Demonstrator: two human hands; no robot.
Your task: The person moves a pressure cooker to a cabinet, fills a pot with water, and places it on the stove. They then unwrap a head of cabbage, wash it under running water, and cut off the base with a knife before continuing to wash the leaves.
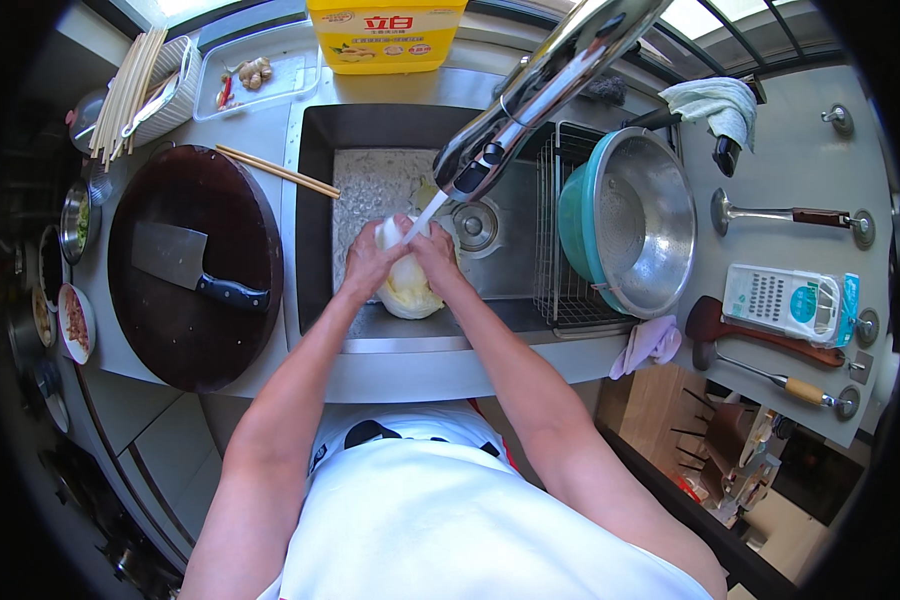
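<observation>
A pale napa cabbage (408, 291) is held low in the steel sink (412, 345) by both hands. My left hand (373, 259) grips its left side near the white stem end. On the opposite side my right hand (435, 255) holds it, with the thumbs close together on top. Water runs from the chrome faucet (487, 142) in a stream onto the stem end and the hands. The palms and the underside of the cabbage are hidden. Just beyond the hands lies a loose yellowish leaf (424, 192), beside the drain strainer (475, 226).
Left of the sink, a cleaver (195, 262) rests on a round chopping board (195, 345). Chopsticks (277, 171) bridge onto the sink's left rim. On the right, a steel colander (649, 225) leans in a wire rack (559, 300). A yellow detergent jug (387, 37) stands behind.
</observation>
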